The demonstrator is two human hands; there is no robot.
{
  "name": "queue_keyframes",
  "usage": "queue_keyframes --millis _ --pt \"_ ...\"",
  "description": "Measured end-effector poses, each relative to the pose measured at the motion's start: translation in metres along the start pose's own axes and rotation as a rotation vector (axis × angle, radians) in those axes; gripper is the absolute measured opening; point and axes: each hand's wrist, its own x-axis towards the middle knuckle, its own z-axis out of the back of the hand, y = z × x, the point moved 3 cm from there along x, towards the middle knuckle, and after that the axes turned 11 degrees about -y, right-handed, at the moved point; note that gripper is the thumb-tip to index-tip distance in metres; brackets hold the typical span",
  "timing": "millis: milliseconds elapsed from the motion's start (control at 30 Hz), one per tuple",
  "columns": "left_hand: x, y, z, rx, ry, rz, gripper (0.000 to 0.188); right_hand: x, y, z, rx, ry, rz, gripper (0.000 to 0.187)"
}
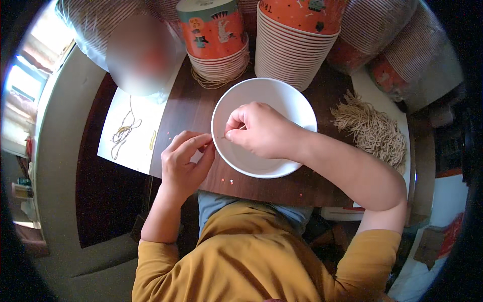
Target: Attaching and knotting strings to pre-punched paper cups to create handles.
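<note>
A white-lined paper tub (298, 103) sits mouth toward me on the dark brown table. My right hand (264, 132) reaches into it, thumb and forefinger pinched close to the inner left wall. A short thin brownish bit shows at those fingertips, too small to name. Outside the same wall is my left hand (182, 157), its thumb and fingertips pressed together against the tub's left edge. Whatever those fingers hold is hidden. To the right lies a thick bundle of beige cords (373, 130).
Behind the tub stand two stacks of orange printed tubs, a shorter one (214, 38) and a taller one (297, 48). More wrapped stacks (377, 27) crowd the back. A loose cord (122, 133) lies on a white surface (138, 108) at left. Small orange and white specks dot the table (251, 187).
</note>
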Motion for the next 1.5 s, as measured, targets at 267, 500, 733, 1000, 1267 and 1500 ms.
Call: queue_keyframes --millis 267,500,733,1000,1267,1500 --pt "0.000 0.000 -0.001 0.009 -0.007 0.006 0.018 0.002 0.007 0.000 -0.024 0.009 0.012 0.017" --pt "-0.002 0.002 -0.001 0.028 -0.019 -0.006 0.018 0.004 0.007 -0.005 -0.049 0.000 0.028 0.016" --pt "0.000 0.000 -0.003 0.047 -0.028 -0.037 0.020 0.004 0.011 -0.003 -0.092 -0.022 0.037 0.015" --pt "-0.003 0.002 -0.002 0.094 -0.061 -0.116 0.017 0.002 0.013 -0.005 -0.077 0.024 0.064 0.019" --pt "-0.013 0.005 0.005 -0.064 -0.063 0.199 0.007 -0.061 0.045 0.006 -0.351 -0.027 0.275 0.063" --pt "-0.016 0.001 0.015 -0.302 0.034 0.278 0.003 -0.064 0.019 0.010 -0.561 -0.314 0.409 0.026"
